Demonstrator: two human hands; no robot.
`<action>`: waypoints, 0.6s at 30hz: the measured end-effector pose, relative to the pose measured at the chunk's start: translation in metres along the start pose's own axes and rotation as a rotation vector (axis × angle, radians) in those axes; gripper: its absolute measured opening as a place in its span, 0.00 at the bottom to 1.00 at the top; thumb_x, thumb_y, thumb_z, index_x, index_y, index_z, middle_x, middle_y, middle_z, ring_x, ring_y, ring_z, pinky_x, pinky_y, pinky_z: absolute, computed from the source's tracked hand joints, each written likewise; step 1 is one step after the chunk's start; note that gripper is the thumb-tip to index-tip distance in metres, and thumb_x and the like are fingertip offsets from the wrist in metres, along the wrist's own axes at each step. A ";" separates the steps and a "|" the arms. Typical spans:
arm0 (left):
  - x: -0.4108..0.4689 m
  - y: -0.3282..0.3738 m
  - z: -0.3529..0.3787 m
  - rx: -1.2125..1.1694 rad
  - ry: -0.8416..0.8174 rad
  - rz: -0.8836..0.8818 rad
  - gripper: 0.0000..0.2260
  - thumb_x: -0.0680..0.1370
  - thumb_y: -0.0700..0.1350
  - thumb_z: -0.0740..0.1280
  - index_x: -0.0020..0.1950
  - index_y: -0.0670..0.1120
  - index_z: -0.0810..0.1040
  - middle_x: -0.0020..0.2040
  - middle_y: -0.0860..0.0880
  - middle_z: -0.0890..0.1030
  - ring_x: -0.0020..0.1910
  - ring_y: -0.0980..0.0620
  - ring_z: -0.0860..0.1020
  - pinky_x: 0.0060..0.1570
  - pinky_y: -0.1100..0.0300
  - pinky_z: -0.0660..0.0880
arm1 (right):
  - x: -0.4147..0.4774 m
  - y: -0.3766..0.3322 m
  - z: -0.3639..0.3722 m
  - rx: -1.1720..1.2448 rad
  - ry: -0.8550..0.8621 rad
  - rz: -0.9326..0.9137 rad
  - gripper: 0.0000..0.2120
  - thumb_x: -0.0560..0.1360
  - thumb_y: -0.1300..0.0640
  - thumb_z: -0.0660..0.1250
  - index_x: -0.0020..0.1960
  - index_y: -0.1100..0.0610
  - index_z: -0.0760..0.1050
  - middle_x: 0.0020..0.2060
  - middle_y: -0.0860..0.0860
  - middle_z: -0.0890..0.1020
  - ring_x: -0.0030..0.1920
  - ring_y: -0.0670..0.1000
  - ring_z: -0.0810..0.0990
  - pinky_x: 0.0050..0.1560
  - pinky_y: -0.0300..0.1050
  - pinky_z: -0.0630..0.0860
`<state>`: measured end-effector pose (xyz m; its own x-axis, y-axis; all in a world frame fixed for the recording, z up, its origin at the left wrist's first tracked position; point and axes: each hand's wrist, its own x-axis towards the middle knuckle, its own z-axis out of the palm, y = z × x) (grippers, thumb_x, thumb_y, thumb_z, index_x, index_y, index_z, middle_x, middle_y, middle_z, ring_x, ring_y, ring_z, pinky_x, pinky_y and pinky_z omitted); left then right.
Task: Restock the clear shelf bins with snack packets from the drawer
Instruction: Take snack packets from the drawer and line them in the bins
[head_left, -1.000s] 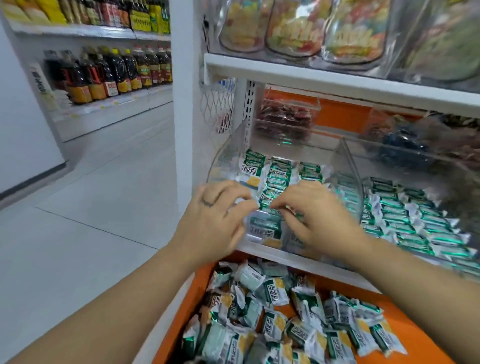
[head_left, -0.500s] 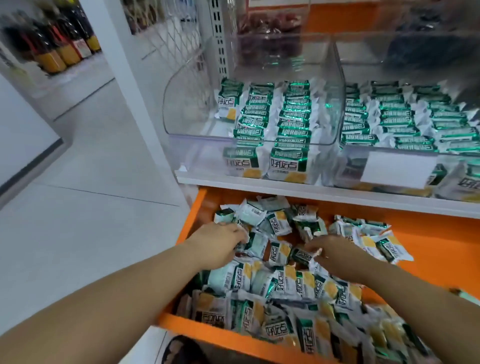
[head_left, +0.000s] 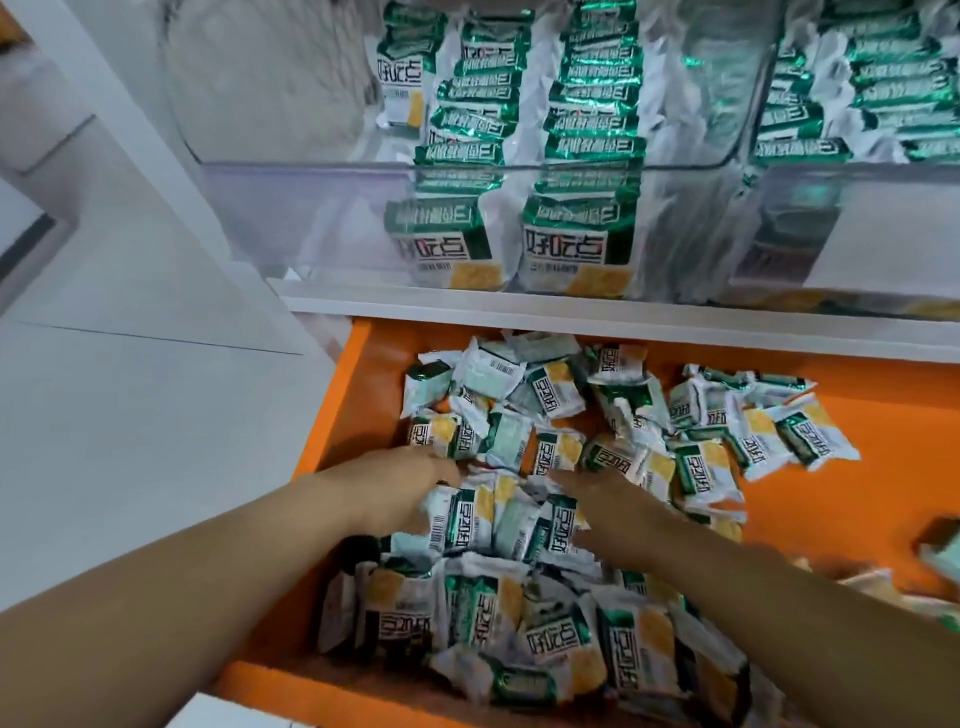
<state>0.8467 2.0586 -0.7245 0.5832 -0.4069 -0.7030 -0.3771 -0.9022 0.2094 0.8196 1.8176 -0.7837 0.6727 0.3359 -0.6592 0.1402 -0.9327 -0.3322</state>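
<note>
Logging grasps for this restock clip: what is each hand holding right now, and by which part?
Cannot be told. The left hand and right hand flank a clump of snack packets in the drawer, but their fingers are mostly hidden among them.

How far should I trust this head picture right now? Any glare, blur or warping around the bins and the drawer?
Head view: light is even and soft, with no hard shadows; wide-angle stretch makes the white upright lean; the clear bin front is hazy with reflections, smearing the packets behind it; green foil glints; the drawer goes blurred at its right edge.
</note>
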 end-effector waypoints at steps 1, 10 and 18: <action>0.000 0.001 -0.001 -0.017 -0.006 -0.010 0.27 0.75 0.44 0.70 0.72 0.52 0.65 0.70 0.49 0.67 0.63 0.47 0.71 0.56 0.58 0.71 | -0.001 0.001 0.000 -0.025 0.011 0.017 0.38 0.77 0.52 0.66 0.78 0.49 0.47 0.71 0.58 0.66 0.66 0.58 0.69 0.57 0.50 0.74; -0.014 0.012 -0.023 -0.097 0.051 0.001 0.19 0.76 0.44 0.70 0.65 0.48 0.70 0.59 0.50 0.73 0.46 0.57 0.73 0.44 0.64 0.69 | -0.025 0.012 -0.045 0.319 0.331 0.166 0.24 0.71 0.52 0.72 0.63 0.57 0.70 0.40 0.50 0.75 0.36 0.49 0.76 0.29 0.39 0.69; -0.019 0.027 -0.031 -0.193 0.333 0.131 0.16 0.74 0.41 0.71 0.56 0.60 0.78 0.52 0.62 0.66 0.51 0.59 0.61 0.50 0.65 0.58 | -0.063 0.005 -0.086 0.579 0.225 -0.095 0.08 0.72 0.56 0.73 0.45 0.53 0.75 0.41 0.51 0.81 0.37 0.47 0.79 0.33 0.30 0.70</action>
<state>0.8478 2.0372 -0.6840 0.7520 -0.5160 -0.4102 -0.3406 -0.8369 0.4284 0.8400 1.7807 -0.6860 0.8219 0.3193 -0.4718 -0.1668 -0.6570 -0.7352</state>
